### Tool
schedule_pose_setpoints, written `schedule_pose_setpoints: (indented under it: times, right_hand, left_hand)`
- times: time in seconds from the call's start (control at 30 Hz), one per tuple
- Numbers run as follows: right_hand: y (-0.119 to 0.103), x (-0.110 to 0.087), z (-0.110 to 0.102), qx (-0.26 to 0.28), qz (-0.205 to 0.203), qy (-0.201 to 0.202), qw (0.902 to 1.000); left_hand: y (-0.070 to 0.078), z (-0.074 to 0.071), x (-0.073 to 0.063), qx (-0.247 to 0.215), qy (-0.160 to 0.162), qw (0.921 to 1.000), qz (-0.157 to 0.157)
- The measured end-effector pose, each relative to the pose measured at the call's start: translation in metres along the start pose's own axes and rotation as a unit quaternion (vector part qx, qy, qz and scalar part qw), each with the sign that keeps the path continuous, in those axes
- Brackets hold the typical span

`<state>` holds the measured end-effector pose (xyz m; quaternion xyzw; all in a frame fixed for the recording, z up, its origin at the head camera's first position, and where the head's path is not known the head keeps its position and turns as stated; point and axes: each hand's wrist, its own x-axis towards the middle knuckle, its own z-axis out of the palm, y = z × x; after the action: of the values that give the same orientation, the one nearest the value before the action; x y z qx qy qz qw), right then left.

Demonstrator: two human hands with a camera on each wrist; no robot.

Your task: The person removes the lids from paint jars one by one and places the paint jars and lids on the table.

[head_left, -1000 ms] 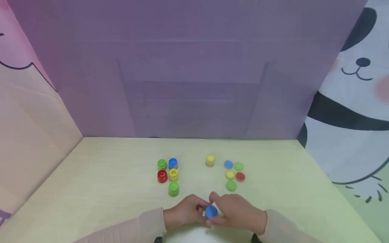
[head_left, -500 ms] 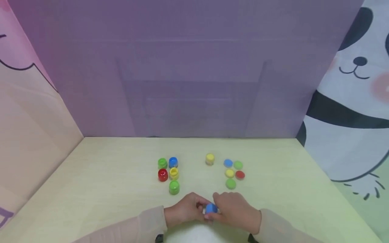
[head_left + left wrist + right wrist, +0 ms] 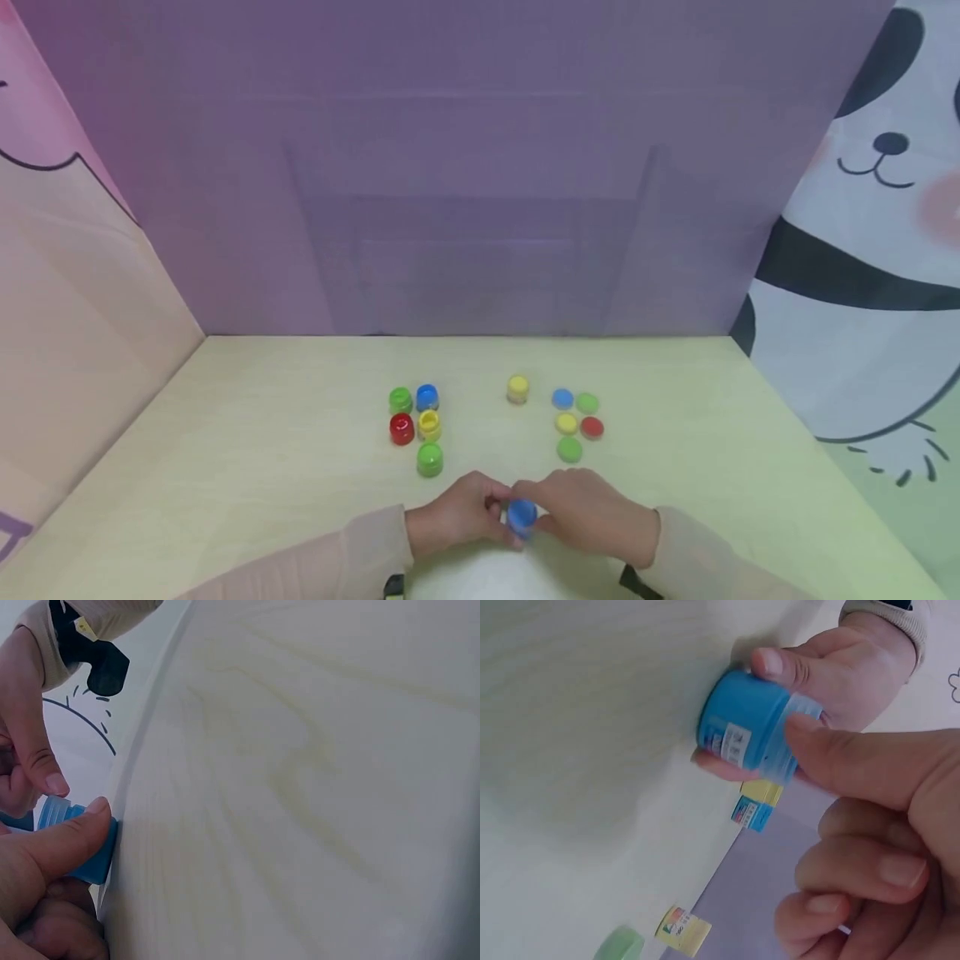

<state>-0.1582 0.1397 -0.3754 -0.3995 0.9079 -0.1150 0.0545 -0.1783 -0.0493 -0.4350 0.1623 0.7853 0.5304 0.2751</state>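
Near the front of the table, a small blue jar [image 3: 521, 515] sits between both hands. My left hand [image 3: 456, 518] grips it, fingers and thumb around its body. In the right wrist view the jar lies sideways, a barcode label on its side and a translucent ribbed neck [image 3: 780, 761] at one end. My right hand [image 3: 592, 517] pinches that neck, its thumb [image 3: 840, 757] against it and its index finger mostly hidden behind the jar. The left wrist view shows the left thumb [image 3: 71, 840] pressed along the blue body.
Left of centre stand several uncapped jars: green [image 3: 401, 401], blue [image 3: 427, 398], red [image 3: 402, 429], yellow [image 3: 429, 426] and another green one [image 3: 430, 459]. A yellow-capped jar [image 3: 517, 390] is at the back centre. Several loose lids [image 3: 570, 450] lie to its right. A purple panel [image 3: 480, 208] rises behind.
The blue top tilted between the hands, and now a round blue top faces up. My right fingers have shifted to the jar's far side; my left hand has stayed nearly still.
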Motion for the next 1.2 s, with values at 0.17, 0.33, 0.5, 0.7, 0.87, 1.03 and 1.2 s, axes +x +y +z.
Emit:
schedule_pose_setpoints:
  times: [0.17, 0.33, 0.5, 0.7, 0.87, 1.03, 1.2]
  right_hand:
    - [0.005, 0.000, -0.003, -0.016, -0.036, -0.003, 0.9992]
    - [0.006, 0.002, -0.002, 0.002, -0.043, -0.030, 0.9986]
    - [0.002, 0.003, 0.003, -0.031, -0.021, 0.021, 0.9991]
    - [-0.004, 0.006, 0.009, -0.113, 0.049, 0.044, 0.9914]
    - [-0.004, 0.007, 0.010, -0.092, 0.067, 0.036, 0.9929]
    - [-0.004, 0.010, 0.010, -0.073, 0.068, 0.023, 0.9948]
    - [-0.004, 0.012, 0.008, -0.060, 0.066, 0.001, 0.9961]
  left_hand:
    - [0.000, 0.000, 0.000, -0.006, 0.004, 1.0000, -0.001]
    - [-0.003, 0.000, 0.001, -0.011, -0.001, 0.9999, 0.005]
    - [-0.004, 0.003, 0.002, -0.010, 0.006, 0.9997, 0.020]
    - [-0.003, 0.003, 0.002, -0.020, 0.010, 0.9994, 0.027]
    - [-0.003, 0.003, 0.002, -0.025, 0.012, 0.9994, 0.022]
    - [-0.003, 0.003, 0.002, -0.013, 0.018, 0.9996, 0.017]
    - [-0.004, 0.002, 0.002, -0.016, 0.015, 0.9996, 0.015]
